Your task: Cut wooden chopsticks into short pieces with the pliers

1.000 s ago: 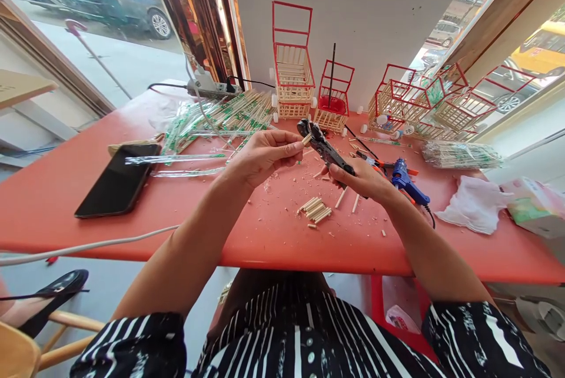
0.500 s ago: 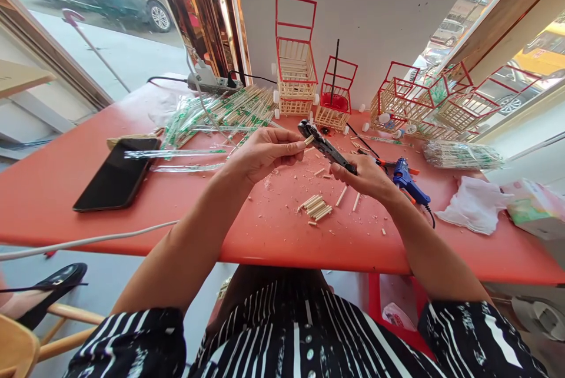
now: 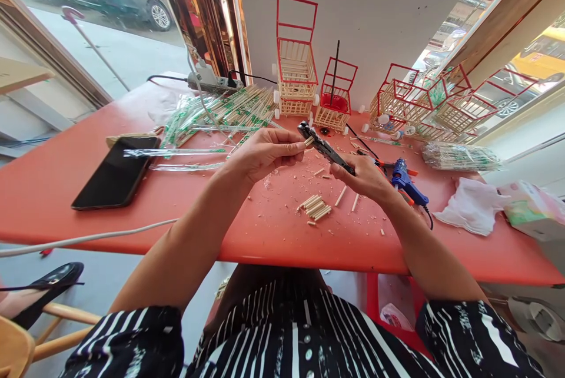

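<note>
My left hand (image 3: 273,151) pinches short pieces of wooden stick (image 3: 308,141) between thumb and fingers. They meet the head of a dark hand cutter, plier-like in shape (image 3: 326,149), which my right hand (image 3: 359,175) grips by its handles. Whether its jaws are closed on the sticks I cannot tell. Below the hands, a small heap of short cut sticks (image 3: 315,207) lies on the red table (image 3: 265,225), with two longer stick pieces (image 3: 348,198) and scattered chips beside it.
Small stick-built carts with red frames (image 3: 296,72) stand along the wall. Wrapped chopsticks (image 3: 233,108) and a black phone (image 3: 117,173) lie left. On the right are a blue glue gun (image 3: 408,181), a white cloth (image 3: 470,206) and a bundle of sticks (image 3: 461,156).
Both hands keep nearly the same place and hold. The cutter's handle end and my right hand have shifted very slightly left; the whole view has also moved a little.
</note>
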Demonstrator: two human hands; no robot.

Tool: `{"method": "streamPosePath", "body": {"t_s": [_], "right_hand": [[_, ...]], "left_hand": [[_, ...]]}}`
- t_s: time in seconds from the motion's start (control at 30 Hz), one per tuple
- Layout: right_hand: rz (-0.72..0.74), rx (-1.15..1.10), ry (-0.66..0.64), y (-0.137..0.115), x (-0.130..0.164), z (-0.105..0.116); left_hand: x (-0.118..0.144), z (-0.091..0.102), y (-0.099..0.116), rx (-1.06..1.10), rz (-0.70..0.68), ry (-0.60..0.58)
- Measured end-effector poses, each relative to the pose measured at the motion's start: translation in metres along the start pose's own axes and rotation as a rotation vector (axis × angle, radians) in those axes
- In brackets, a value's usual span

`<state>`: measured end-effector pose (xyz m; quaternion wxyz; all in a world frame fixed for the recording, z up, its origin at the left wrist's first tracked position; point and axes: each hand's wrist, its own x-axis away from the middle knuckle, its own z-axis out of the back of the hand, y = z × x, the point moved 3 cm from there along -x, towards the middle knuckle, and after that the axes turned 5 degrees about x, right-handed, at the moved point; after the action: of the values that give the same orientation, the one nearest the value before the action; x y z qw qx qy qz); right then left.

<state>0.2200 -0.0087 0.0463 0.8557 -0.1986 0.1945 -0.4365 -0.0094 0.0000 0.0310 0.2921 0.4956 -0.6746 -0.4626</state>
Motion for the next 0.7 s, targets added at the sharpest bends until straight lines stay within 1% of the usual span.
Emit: {"method": "streamPosePath", "body": {"t_s": [0.17,0.43,0.57,0.7], "right_hand": [[-0.002,0.008,0.010,0.0022,0.0001,-0.0017],[0.029,0.056,0.058,0.0011,0.0006,-0.0045],[0.003,0.082,0.084,0.0030,0.0005,-0.0073],[-0.021,0.136,0.130,0.0066,0.0003,-0.0102]], "left_hand": [[0.0005,0.0005,0.0007,-0.033,-0.012,0.004],[-0.0008,-0.0011,-0.0030,-0.015,-0.021,0.062],[-0.0006,-0.0037,-0.0024,-0.012,-0.026,0.059],[-0.0002,-0.0045,-0.0031,-0.001,-0.009,0.094]]}}
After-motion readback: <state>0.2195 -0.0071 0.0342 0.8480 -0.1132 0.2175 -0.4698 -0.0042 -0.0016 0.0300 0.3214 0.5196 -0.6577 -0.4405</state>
